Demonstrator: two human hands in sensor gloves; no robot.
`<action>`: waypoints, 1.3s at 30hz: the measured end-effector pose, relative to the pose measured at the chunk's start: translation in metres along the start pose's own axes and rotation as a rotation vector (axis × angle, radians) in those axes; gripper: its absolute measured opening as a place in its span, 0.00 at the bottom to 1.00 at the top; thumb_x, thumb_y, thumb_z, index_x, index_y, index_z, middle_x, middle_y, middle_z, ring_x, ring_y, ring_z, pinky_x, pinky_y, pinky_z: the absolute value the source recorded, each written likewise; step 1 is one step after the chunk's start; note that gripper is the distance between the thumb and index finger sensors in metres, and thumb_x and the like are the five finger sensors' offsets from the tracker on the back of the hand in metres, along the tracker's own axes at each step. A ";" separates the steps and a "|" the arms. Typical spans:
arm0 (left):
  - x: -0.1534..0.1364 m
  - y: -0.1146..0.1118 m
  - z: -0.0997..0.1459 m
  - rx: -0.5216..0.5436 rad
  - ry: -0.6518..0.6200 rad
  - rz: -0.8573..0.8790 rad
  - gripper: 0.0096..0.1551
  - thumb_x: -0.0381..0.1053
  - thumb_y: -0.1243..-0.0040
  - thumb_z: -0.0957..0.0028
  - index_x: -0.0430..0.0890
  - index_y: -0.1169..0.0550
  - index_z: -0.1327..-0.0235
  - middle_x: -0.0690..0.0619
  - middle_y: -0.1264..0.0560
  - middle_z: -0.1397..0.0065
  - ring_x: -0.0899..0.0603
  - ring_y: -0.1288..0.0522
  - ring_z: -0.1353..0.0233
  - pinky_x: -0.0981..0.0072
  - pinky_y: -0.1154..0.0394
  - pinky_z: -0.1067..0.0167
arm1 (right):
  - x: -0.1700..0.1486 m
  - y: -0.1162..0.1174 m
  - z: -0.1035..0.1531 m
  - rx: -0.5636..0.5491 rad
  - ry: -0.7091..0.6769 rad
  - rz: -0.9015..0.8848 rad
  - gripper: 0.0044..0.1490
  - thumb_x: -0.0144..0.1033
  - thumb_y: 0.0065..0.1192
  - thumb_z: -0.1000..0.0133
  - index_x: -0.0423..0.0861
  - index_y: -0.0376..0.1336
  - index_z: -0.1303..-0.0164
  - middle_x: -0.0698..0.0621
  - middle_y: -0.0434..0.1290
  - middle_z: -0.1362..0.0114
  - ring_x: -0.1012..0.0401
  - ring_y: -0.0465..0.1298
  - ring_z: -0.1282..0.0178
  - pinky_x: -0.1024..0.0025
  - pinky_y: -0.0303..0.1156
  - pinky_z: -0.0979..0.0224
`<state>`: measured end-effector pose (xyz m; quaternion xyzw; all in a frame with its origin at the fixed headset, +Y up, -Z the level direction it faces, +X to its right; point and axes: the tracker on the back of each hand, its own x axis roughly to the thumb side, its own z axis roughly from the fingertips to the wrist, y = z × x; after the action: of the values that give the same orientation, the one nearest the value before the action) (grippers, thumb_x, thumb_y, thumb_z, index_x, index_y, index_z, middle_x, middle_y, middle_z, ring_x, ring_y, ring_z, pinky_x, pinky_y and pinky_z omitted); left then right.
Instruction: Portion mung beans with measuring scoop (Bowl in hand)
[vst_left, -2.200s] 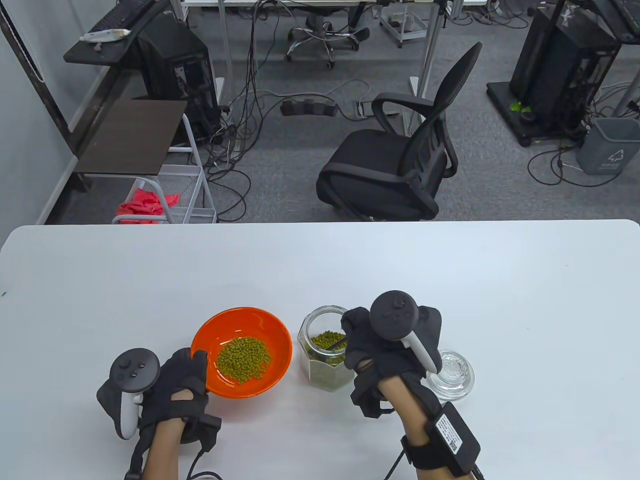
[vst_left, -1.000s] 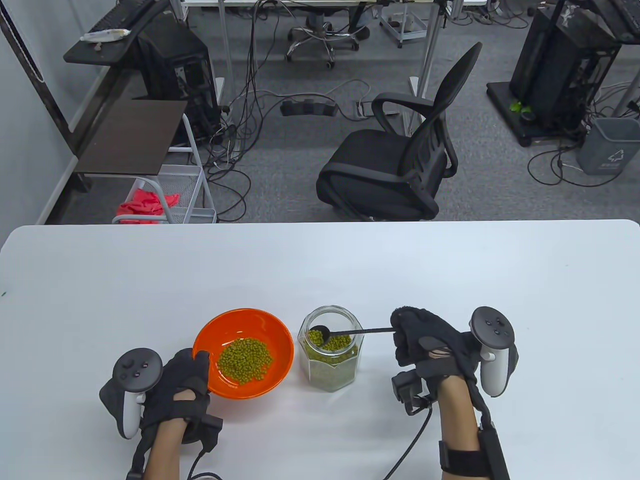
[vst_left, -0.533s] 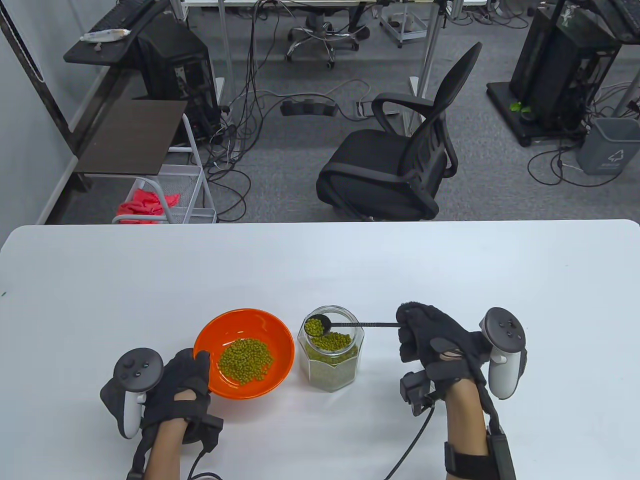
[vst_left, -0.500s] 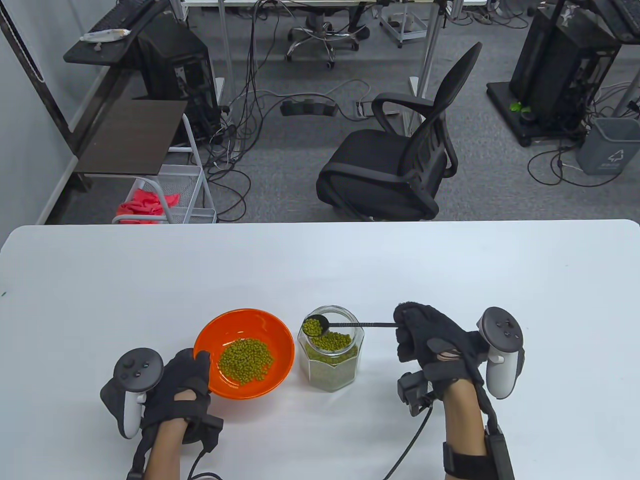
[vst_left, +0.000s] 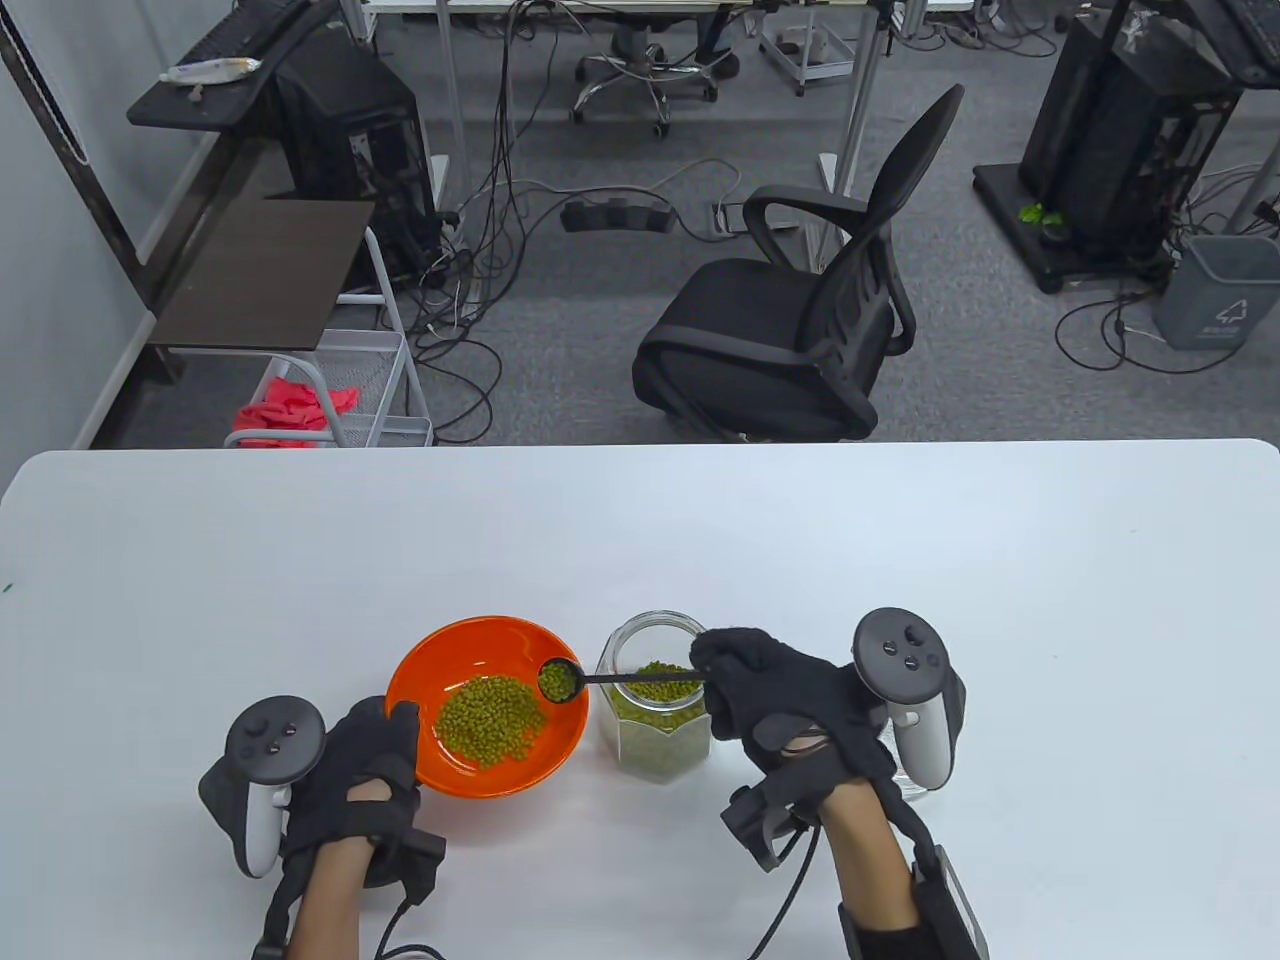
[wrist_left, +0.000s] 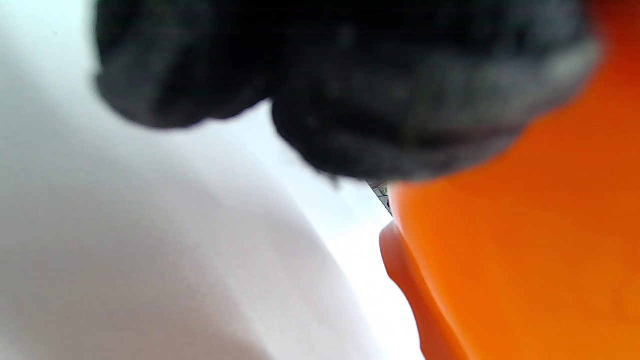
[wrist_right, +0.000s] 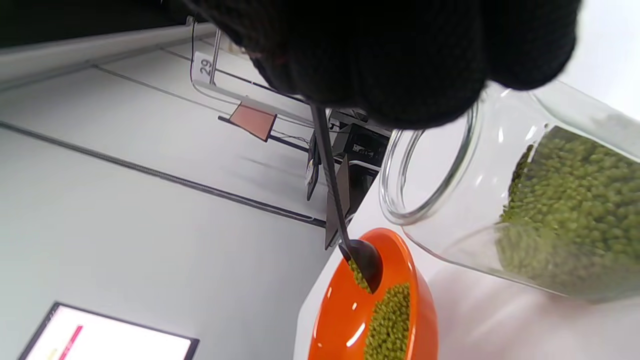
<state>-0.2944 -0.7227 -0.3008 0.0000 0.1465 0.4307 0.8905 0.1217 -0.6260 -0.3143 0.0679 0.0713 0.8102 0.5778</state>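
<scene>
Over the right side of the orange bowl (vst_left: 486, 706) I see the measuring scoop (vst_left: 560, 680) loaded with mung beans (vst_left: 553, 681), its thin handle passing above the glass jar (vst_left: 655, 712) to my right hand (vst_left: 790, 705), whose fingers are clenched on the handle's end. My left hand (vst_left: 355, 765) holds the bowl's near-left rim on the white table (vst_left: 640, 540), thumb over the edge; more beans lie heaped inside
</scene>
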 end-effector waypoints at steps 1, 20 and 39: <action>0.000 0.000 0.000 0.000 0.000 -0.001 0.29 0.62 0.44 0.43 0.41 0.21 0.42 0.63 0.15 0.72 0.64 0.15 0.84 0.78 0.14 0.83 | 0.002 0.003 0.001 0.007 -0.006 0.022 0.26 0.28 0.61 0.48 0.39 0.69 0.40 0.36 0.77 0.49 0.49 0.81 0.58 0.38 0.72 0.44; 0.000 0.000 0.000 0.000 0.000 -0.001 0.29 0.62 0.44 0.43 0.41 0.21 0.42 0.63 0.15 0.72 0.64 0.15 0.84 0.78 0.14 0.83 | 0.027 0.036 0.011 0.012 -0.106 0.292 0.25 0.22 0.64 0.50 0.44 0.73 0.41 0.34 0.74 0.41 0.43 0.79 0.49 0.34 0.68 0.39; 0.000 0.000 0.000 -0.001 0.000 -0.001 0.30 0.62 0.44 0.44 0.41 0.21 0.42 0.63 0.15 0.72 0.64 0.15 0.84 0.78 0.14 0.83 | 0.025 0.031 0.012 -0.066 -0.152 0.235 0.26 0.23 0.67 0.51 0.42 0.73 0.41 0.34 0.78 0.44 0.44 0.82 0.52 0.35 0.71 0.40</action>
<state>-0.2942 -0.7227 -0.3008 -0.0008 0.1464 0.4305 0.8906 0.0869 -0.6121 -0.2956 0.1180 -0.0079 0.8668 0.4844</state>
